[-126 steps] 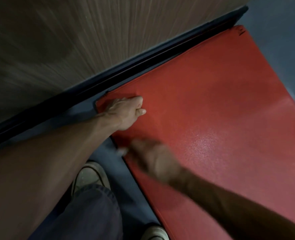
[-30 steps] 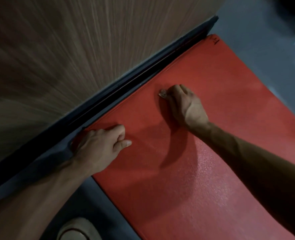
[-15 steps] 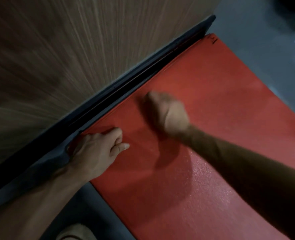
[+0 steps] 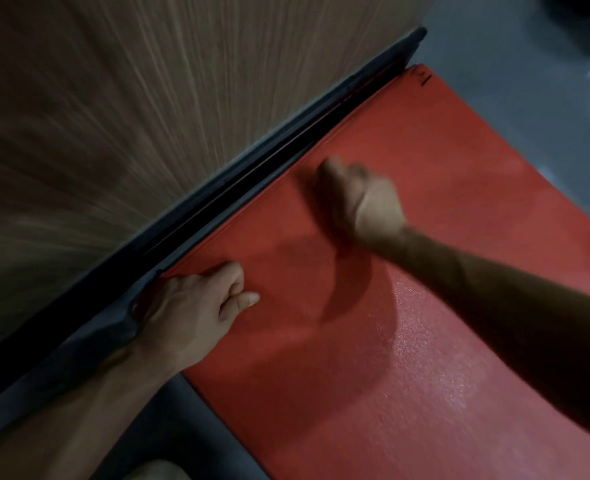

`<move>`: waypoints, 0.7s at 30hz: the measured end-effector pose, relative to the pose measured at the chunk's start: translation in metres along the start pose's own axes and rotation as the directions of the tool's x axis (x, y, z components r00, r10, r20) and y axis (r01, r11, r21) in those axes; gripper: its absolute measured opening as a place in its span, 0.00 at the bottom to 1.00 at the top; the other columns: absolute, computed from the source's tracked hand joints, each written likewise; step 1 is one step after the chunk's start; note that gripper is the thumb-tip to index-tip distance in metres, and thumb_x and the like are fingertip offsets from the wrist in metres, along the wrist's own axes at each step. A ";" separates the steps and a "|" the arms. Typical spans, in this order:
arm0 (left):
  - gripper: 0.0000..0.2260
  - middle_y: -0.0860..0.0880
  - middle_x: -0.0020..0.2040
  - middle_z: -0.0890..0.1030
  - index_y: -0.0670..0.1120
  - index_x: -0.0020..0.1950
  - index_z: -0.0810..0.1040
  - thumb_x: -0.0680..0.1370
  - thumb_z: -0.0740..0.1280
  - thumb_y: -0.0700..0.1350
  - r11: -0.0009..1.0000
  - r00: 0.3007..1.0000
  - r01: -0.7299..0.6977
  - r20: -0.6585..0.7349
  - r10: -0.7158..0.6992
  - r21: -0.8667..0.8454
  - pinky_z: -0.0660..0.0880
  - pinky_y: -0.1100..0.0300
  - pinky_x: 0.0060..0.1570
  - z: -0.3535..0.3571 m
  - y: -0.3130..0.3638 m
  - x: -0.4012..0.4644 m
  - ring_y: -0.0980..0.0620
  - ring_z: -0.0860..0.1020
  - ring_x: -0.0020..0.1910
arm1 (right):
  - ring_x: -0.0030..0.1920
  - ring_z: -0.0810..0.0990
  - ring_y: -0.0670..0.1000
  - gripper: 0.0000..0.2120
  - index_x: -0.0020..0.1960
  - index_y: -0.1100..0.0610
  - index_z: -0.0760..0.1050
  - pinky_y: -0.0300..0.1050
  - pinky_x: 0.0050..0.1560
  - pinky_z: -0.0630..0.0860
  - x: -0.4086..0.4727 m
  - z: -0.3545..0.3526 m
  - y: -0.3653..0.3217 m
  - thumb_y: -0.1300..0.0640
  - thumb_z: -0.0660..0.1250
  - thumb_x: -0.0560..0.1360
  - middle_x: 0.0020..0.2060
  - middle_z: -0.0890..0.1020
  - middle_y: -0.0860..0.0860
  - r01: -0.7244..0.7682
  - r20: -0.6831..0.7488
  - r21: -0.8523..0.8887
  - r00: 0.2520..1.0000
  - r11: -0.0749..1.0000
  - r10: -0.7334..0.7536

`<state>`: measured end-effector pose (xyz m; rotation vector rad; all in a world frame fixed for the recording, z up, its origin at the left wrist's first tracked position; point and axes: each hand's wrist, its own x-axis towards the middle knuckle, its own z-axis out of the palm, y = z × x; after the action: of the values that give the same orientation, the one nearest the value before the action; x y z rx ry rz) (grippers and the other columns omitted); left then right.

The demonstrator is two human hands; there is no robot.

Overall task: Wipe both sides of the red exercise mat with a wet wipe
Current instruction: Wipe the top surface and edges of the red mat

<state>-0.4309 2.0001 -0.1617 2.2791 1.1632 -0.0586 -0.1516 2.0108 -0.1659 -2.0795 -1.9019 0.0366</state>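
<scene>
The red exercise mat (image 4: 373, 358) lies flat on the grey floor, its long edge against a dark baseboard. My left hand (image 4: 193, 313) is curled over the mat's near left corner, fingers tucked around the edge, pinning it. My right hand (image 4: 359, 199) is a blurred fist pressed on the mat near the wall-side edge. The wet wipe is hidden under that fist. A damp, shiny patch shows on the mat below my right forearm.
A wood-grain wall panel (image 4: 130, 116) rises on the left above a dark baseboard (image 4: 252, 174). Grey floor (image 4: 511, 81) surrounds the mat at the top right. The toe of a light shoe (image 4: 155, 471) peeks in at the bottom edge.
My right hand has swept from the mat's near edge up to the wall side and keeps sliding left along it, now blurred. My left hand has stayed clamped on the corner.
</scene>
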 end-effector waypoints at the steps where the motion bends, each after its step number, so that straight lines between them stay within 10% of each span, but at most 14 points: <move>1: 0.16 0.54 0.24 0.72 0.55 0.40 0.66 0.78 0.60 0.66 1.000 1.000 -0.006 -0.003 0.006 -0.010 0.59 0.66 0.23 0.001 -0.002 0.001 0.57 0.76 0.27 | 0.35 0.78 0.59 0.10 0.49 0.54 0.74 0.50 0.34 0.66 -0.023 0.003 -0.023 0.48 0.63 0.83 0.36 0.79 0.54 0.135 0.064 0.064 0.988 0.989 -0.140; 5: 0.17 0.54 0.24 0.72 0.54 0.41 0.66 0.77 0.58 0.67 0.999 0.999 -0.038 -0.028 0.037 -0.021 0.59 0.66 0.25 0.005 -0.005 0.002 0.56 0.72 0.23 | 0.46 0.77 0.53 0.08 0.59 0.51 0.75 0.45 0.46 0.73 -0.072 -0.008 -0.047 0.54 0.62 0.81 0.46 0.82 0.52 0.493 0.229 0.226 0.811 0.840 -0.538; 8: 0.17 0.54 0.24 0.72 0.55 0.40 0.66 0.77 0.59 0.67 1.000 0.999 -0.031 -0.040 0.031 -0.004 0.58 0.67 0.24 0.005 -0.005 0.001 0.56 0.72 0.22 | 0.46 0.81 0.55 0.07 0.57 0.50 0.73 0.45 0.41 0.74 -0.028 -0.013 0.022 0.54 0.65 0.80 0.46 0.81 0.53 0.090 0.168 -0.028 0.982 0.996 -0.085; 12: 0.17 0.55 0.24 0.71 0.55 0.40 0.66 0.77 0.59 0.66 0.999 0.998 -0.044 -0.039 0.045 0.021 0.57 0.68 0.24 0.004 -0.003 0.001 0.58 0.71 0.21 | 0.41 0.81 0.62 0.14 0.53 0.53 0.72 0.48 0.38 0.72 -0.001 -0.020 0.087 0.43 0.56 0.81 0.41 0.80 0.56 -0.334 -0.030 -0.162 0.942 0.928 0.334; 18: 0.18 0.54 0.23 0.70 0.54 0.40 0.65 0.76 0.59 0.67 0.999 0.997 -0.043 -0.061 0.042 -0.008 0.66 0.58 0.22 0.006 -0.007 0.001 0.57 0.70 0.21 | 0.44 0.79 0.55 0.11 0.61 0.52 0.75 0.47 0.42 0.73 -0.077 -0.006 -0.036 0.49 0.62 0.81 0.44 0.82 0.51 0.301 0.214 0.109 0.923 0.947 -0.318; 21: 0.17 0.54 0.23 0.70 0.54 0.39 0.65 0.77 0.59 0.67 0.998 0.996 -0.061 -0.071 0.059 -0.019 0.68 0.56 0.21 0.007 -0.006 0.002 0.57 0.70 0.21 | 0.40 0.79 0.57 0.09 0.55 0.52 0.75 0.50 0.39 0.71 -0.058 -0.009 -0.008 0.48 0.63 0.82 0.40 0.81 0.52 0.313 0.138 0.046 0.939 0.949 -0.316</move>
<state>-0.4333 2.0006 -0.1710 2.3124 1.1244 0.0575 -0.1637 1.9525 -0.1672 -1.7752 -2.2882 0.1377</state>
